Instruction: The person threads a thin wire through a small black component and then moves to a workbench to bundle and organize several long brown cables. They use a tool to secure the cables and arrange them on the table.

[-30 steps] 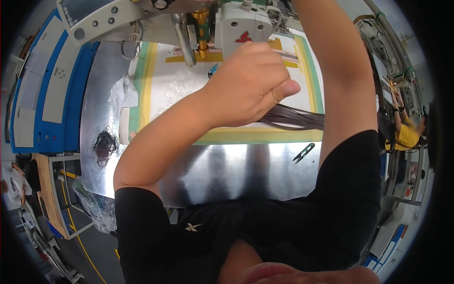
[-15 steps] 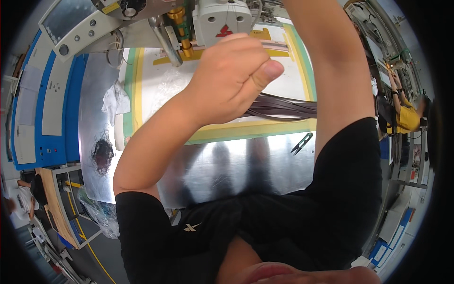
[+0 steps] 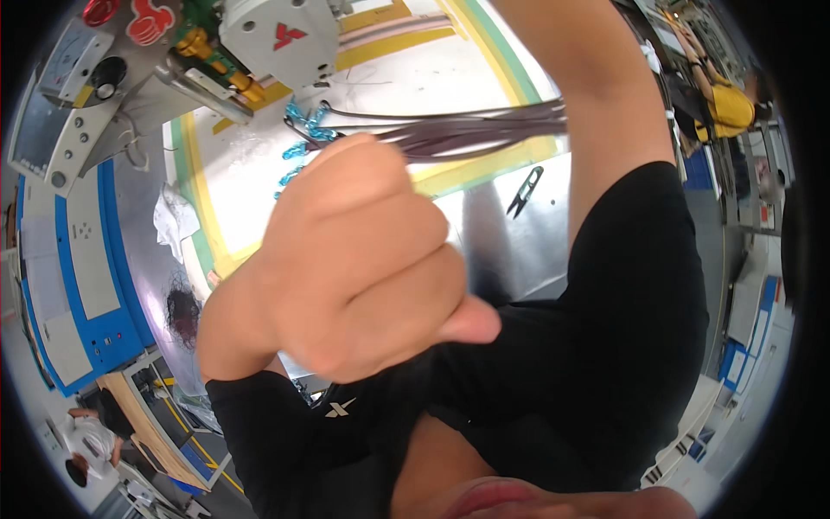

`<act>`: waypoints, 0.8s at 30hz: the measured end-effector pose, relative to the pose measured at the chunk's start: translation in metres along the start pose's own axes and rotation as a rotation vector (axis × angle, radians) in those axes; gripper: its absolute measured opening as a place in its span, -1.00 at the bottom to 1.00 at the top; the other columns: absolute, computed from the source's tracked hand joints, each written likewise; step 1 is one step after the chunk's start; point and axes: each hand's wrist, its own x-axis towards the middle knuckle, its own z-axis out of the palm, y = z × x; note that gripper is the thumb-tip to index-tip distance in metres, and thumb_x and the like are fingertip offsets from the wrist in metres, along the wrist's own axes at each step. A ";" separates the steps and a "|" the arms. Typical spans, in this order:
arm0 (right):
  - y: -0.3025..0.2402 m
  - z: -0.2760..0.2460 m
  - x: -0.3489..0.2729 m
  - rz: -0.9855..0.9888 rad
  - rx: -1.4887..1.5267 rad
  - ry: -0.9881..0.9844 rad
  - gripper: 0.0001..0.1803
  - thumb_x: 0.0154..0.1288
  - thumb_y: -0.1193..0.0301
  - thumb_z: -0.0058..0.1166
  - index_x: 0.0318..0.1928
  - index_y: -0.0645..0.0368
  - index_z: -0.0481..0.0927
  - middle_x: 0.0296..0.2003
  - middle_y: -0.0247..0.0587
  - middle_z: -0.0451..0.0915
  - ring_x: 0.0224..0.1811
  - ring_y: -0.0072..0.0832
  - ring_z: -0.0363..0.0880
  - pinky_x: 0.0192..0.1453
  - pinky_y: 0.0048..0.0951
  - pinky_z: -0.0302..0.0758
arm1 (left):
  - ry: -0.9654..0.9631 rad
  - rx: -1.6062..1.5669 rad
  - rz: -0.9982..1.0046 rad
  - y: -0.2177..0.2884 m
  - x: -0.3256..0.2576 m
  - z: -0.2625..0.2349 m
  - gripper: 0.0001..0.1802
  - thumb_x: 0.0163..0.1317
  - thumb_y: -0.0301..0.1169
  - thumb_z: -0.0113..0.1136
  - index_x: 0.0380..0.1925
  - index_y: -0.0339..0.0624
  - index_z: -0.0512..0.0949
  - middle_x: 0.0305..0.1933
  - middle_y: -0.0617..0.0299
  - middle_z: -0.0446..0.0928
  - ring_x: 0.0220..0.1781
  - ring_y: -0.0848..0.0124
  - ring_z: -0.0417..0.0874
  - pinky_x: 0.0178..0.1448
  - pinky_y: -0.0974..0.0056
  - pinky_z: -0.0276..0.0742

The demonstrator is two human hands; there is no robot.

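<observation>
My left hand (image 3: 363, 259) is a closed fist in the middle, close to the camera, with the thumb tip sticking out. Whatever its curled fingers may hold is hidden. Beyond it, a bundle of dark flat cords (image 3: 493, 130) lies across the white work surface (image 3: 229, 164). Shiny blue twisted pieces (image 3: 298, 154) lie at the bundle's left end, partly behind my fist. My right arm (image 3: 596, 95) reaches up past the top edge, so the right hand is out of sight. The white head of a sewing machine (image 3: 281, 39) stands over the work surface.
Thread snips (image 3: 525, 192) lie on the metal tabletop right of my fist. A white cloth (image 3: 175, 221) and a dark tangle of thread (image 3: 182, 316) are on the left. A control panel (image 3: 65, 147) stands upper left. Co-workers are at both sides, one in a yellow shirt (image 3: 728, 108).
My left fist has come back from near the machine head toward my chest and looks larger. The view has turned, and the blue twisted pieces now show.
</observation>
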 end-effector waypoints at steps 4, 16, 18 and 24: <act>0.007 -0.057 -0.174 0.216 -0.106 -0.669 -0.69 0.20 0.38 0.26 -0.03 0.13 0.73 -0.12 -0.01 0.74 -0.03 -0.12 0.71 0.09 -0.18 0.59 | 0.044 -0.077 -0.004 0.012 -0.004 -0.004 -0.36 0.42 0.07 0.17 -0.57 -0.34 0.53 -0.49 0.09 0.45 -0.47 0.17 0.40 -0.40 0.13 0.25; -0.057 -0.045 -0.376 0.301 0.035 -0.941 -0.83 0.18 0.46 0.34 -0.21 0.20 0.67 -0.37 -0.07 0.66 -0.17 -0.07 0.68 -0.05 -0.07 0.55 | 0.109 -0.100 0.022 0.006 0.001 -0.002 -0.69 0.08 -0.27 0.46 -0.49 -0.23 0.53 -0.48 0.21 0.30 -0.48 0.24 0.30 -0.41 0.18 0.25; -0.050 -0.053 -0.347 0.238 0.210 -0.724 -0.82 0.31 0.44 0.27 -0.15 0.26 0.64 -0.37 -0.03 0.69 -0.28 -0.09 0.68 -0.11 -0.12 0.55 | 0.113 -0.081 0.005 0.010 0.002 -0.003 -0.71 0.10 -0.29 0.46 -0.49 -0.21 0.53 -0.47 0.21 0.30 -0.48 0.23 0.31 -0.40 0.17 0.27; 0.000 -0.055 -0.175 0.114 0.216 -0.047 -0.63 0.62 0.27 -0.04 0.22 0.22 0.59 -0.34 -0.34 0.58 -0.38 -0.56 0.50 -0.23 -0.42 0.53 | 0.150 -0.036 -0.049 0.016 0.011 -0.003 -0.57 0.46 -0.12 0.21 -0.50 -0.22 0.58 -0.42 0.18 0.49 -0.45 0.24 0.42 -0.34 0.21 0.31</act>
